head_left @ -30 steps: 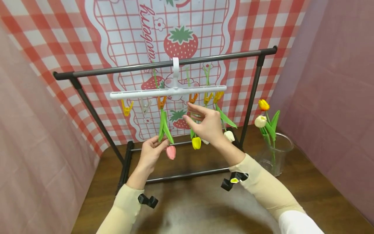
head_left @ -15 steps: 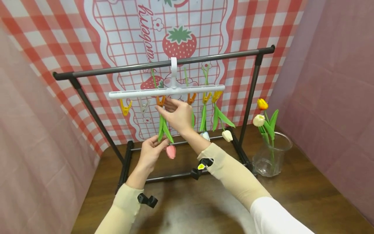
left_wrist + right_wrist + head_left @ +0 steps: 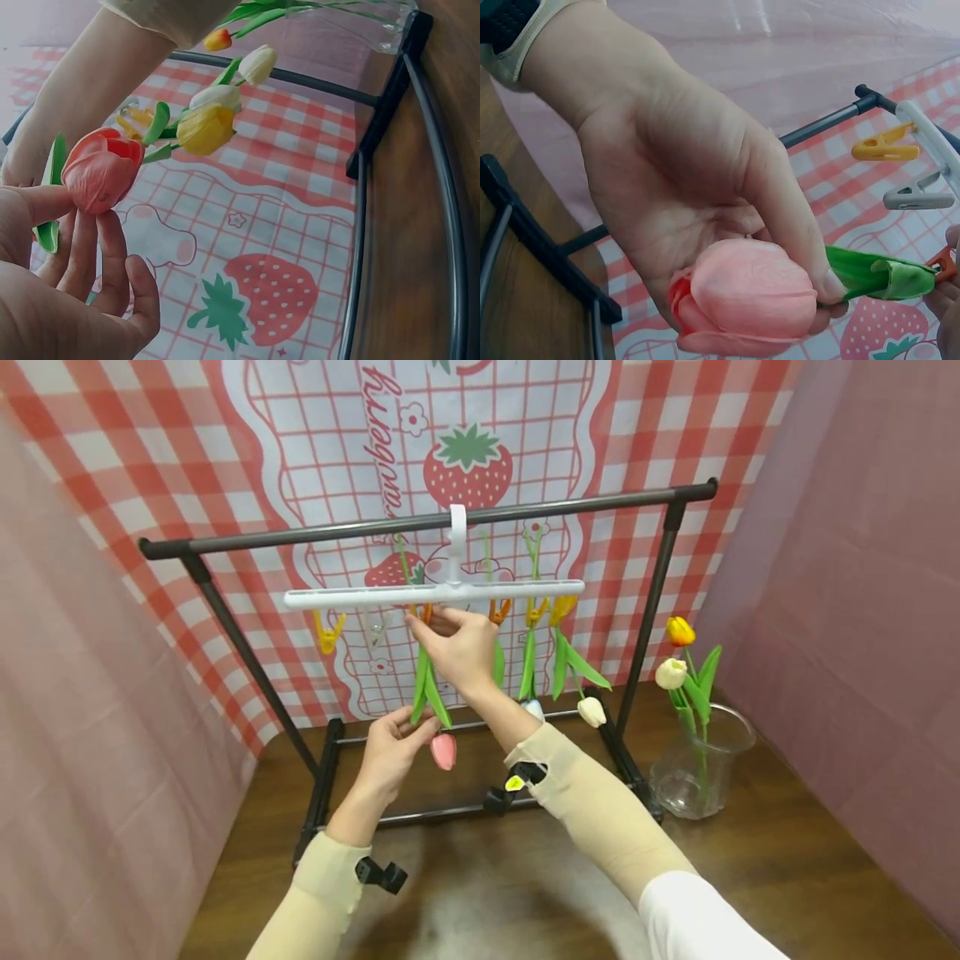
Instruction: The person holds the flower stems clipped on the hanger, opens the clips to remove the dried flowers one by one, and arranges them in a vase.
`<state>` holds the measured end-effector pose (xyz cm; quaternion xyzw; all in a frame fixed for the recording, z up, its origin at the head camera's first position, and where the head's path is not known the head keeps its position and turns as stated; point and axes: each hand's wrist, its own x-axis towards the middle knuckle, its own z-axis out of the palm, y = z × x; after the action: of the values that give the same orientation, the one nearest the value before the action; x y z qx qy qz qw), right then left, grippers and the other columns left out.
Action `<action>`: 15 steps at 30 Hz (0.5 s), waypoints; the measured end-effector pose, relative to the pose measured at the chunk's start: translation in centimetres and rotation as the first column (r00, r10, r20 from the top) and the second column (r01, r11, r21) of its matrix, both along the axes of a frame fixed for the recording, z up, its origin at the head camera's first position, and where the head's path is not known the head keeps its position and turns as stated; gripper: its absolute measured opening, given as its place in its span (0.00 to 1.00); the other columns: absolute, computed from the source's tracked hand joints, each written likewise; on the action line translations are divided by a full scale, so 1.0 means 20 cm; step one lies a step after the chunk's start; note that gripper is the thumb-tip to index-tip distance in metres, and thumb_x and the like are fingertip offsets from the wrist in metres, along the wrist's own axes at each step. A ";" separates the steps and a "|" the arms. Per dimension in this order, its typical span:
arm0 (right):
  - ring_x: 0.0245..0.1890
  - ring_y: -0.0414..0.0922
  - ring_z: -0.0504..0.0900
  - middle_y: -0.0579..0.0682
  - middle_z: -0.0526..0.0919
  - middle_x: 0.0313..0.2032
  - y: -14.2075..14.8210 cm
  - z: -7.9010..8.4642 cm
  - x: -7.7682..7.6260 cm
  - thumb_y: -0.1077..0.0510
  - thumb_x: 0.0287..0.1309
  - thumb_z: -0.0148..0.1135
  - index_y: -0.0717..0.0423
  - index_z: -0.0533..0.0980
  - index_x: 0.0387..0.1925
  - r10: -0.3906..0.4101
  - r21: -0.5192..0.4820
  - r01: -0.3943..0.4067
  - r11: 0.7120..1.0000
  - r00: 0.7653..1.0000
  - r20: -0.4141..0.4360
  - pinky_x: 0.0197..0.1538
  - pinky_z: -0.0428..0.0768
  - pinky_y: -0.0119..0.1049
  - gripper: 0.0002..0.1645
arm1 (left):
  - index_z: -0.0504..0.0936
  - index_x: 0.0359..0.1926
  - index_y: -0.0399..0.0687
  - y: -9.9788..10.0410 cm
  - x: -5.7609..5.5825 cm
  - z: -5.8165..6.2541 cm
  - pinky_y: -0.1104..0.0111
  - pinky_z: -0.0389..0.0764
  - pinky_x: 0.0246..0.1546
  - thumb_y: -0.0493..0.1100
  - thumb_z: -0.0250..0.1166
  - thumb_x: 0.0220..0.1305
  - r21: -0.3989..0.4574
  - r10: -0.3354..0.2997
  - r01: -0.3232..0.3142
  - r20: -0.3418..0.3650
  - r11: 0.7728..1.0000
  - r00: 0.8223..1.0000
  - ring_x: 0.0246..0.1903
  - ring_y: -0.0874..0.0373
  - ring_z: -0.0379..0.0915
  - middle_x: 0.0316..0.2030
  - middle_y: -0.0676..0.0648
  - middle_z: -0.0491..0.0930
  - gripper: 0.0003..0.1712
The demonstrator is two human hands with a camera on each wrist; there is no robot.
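Observation:
A pink tulip [image 3: 444, 752] hangs head-down under an orange clip [image 3: 945, 264] on a white hanger [image 3: 360, 598]. My left hand [image 3: 393, 747] holds its stem between thumb and fingers, just above the bloom. Higher up, my right hand [image 3: 465, 647] pinches the orange clip; only its fingertips [image 3: 950, 296] show at the right wrist view's edge. The tulip's green stem end rises behind the hanger. To the right, more tulips hang from clips: a white tulip [image 3: 592, 712], a pale tulip [image 3: 534, 710], and a yellow tulip [image 3: 206, 129], which my right arm hides in the head view.
The hanger hooks over a dark metal rack [image 3: 315, 533] on a wooden table [image 3: 780, 852]. A yellow clip [image 3: 327, 632] and a clear clip [image 3: 377, 630] hang at left without flowers. At right, a clear vase [image 3: 701, 777] holds two tulips. A strawberry-print checked cloth [image 3: 645, 435] hangs behind.
My right hand has moved left, from beside another orange clip to the one above the pink tulip, and its fingers have closed on it. My left hand stays on the tulip.

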<state>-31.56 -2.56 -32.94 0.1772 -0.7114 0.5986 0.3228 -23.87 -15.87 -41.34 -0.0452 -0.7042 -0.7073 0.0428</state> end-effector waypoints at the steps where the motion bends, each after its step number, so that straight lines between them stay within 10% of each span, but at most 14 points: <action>1: 0.37 0.49 0.95 0.59 0.93 0.38 0.01 0.00 0.00 0.49 0.59 0.80 0.65 0.89 0.47 -0.011 0.007 0.011 1.000 1.000 -0.008 0.39 0.90 0.32 0.24 | 0.84 0.54 0.28 0.00 0.00 0.00 0.74 0.83 0.51 0.33 0.69 0.70 -0.006 -0.002 0.002 -0.001 1.000 1.000 0.39 0.68 0.86 0.33 0.59 0.91 0.15; 15: 0.33 0.47 0.94 0.56 0.93 0.36 0.01 -0.03 0.01 0.52 0.61 0.79 0.62 0.90 0.46 -0.030 0.040 0.034 0.999 0.996 -0.088 0.37 0.91 0.39 0.18 | 0.87 0.50 0.31 -0.16 0.11 -0.09 0.74 0.81 0.44 0.36 0.73 0.68 -0.225 0.012 -0.014 -0.011 0.974 1.000 0.38 0.67 0.86 0.38 0.48 0.93 0.14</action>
<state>-31.31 -2.38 -33.52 0.1986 -0.7115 0.5702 0.3594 -21.66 -19.08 -43.14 -0.0483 -0.7799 -0.6224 0.0453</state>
